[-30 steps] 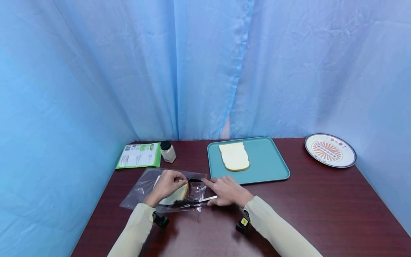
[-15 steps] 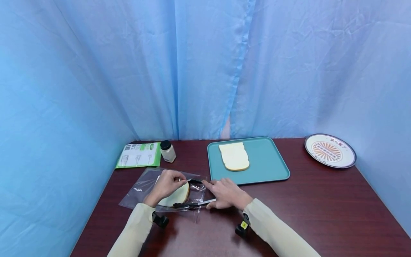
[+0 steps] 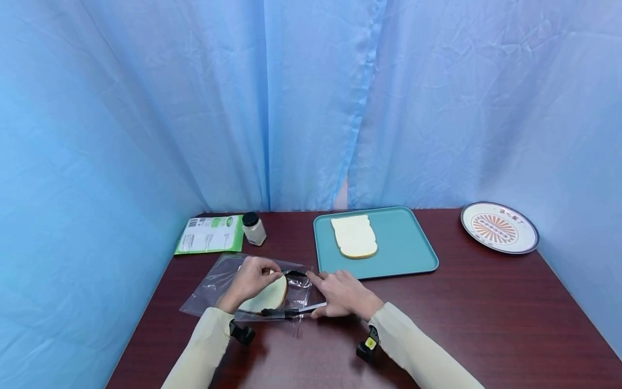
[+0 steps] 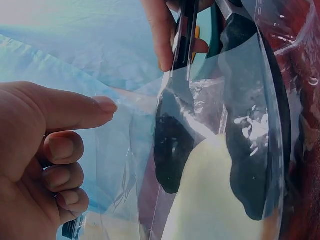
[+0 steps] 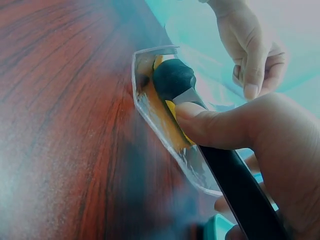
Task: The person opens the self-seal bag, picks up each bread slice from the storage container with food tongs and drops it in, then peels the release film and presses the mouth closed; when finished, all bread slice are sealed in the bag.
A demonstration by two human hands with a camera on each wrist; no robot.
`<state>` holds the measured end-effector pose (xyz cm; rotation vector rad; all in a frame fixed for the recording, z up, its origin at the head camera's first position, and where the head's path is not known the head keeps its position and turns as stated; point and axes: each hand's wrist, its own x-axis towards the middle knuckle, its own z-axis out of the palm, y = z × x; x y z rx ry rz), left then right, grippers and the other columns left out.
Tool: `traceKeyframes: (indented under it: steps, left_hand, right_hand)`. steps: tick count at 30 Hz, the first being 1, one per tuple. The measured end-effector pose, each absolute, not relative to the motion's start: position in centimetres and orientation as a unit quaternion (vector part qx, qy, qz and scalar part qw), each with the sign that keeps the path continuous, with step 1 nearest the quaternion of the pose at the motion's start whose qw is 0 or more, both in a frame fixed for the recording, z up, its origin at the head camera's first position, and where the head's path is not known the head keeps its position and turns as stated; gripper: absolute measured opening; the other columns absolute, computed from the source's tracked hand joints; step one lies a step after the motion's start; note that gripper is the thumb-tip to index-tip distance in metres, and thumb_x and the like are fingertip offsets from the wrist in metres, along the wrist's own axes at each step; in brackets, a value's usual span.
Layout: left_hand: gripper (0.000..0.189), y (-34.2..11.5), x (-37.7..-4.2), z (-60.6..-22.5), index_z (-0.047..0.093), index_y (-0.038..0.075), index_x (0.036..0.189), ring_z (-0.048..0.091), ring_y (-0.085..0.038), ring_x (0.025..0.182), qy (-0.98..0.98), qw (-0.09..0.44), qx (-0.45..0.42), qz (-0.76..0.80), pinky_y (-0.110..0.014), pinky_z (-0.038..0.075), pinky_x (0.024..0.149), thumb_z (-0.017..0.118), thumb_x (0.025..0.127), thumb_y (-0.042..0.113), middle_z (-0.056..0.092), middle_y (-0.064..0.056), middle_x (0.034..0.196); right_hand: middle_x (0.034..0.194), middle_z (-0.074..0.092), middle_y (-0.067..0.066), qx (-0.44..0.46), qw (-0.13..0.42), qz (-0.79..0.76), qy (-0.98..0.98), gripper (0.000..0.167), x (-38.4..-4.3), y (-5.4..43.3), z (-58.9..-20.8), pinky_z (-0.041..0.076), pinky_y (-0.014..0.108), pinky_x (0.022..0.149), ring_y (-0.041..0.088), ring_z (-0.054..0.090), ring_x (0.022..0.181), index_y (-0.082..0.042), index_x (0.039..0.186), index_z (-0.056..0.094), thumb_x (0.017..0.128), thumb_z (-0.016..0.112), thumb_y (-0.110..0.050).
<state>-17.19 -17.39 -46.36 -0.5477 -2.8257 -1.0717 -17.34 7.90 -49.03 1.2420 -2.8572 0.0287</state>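
Note:
My left hand pinches the upper edge of a clear plastic bag between thumb and forefinger, its other fingers curled in. A slice of bread lies inside the bag, partly hidden by that hand. Thumb and fingers of my right hand hold a pair of tongs, one arm on each side. Their black tips reach through the bag's mouth and stand spread apart, one along each side of the slice in the left wrist view.
Behind the right hand a teal tray bears another bread slice. A patterned plate leans at the far right. A black-capped jar and a green-and-white packet lie back left. Blue curtains border the dark wooden table.
The tongs' lower arm has shifted slightly toward me, widening the spread. The bagged slice has moved a little to the right, showing its rounded end. The left hand stays about where it was.

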Motion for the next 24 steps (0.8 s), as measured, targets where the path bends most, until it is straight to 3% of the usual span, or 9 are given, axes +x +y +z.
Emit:
traceKeyframes:
  steps: [17,24]
  left_hand:
    - [0.006,-17.8,-17.2,-46.3,0.079,0.009,0.083,0.036,-0.001,0.049,-0.913,0.037,-0.190,-0.359,-0.020,0.031,0.051,0.074,0.087,0.007,0.060,0.001,0.060]
    - [0.006,-17.9,-17.2,-46.3,0.079,0.008,0.084,0.038,-0.002,0.051,-0.913,0.034,-0.190,-0.359,-0.020,0.032,0.051,0.074,0.087,0.007,0.062,0.000,0.062]
  right_hand:
    - [0.110,0.069,0.006,0.374,0.009,0.029,-0.927,0.101,-16.3,9.3,-48.5,0.052,0.039,0.065,0.024,0.065,0.073,-0.011,0.148,0.047,0.074,0.066,-0.077]
    - [0.110,0.071,0.007,0.372,0.016,0.031,-0.928,0.098,-15.6,10.1,-48.8,0.053,0.040,0.069,0.025,0.068,0.079,-0.010,0.145,0.050,0.074,0.066,-0.076]
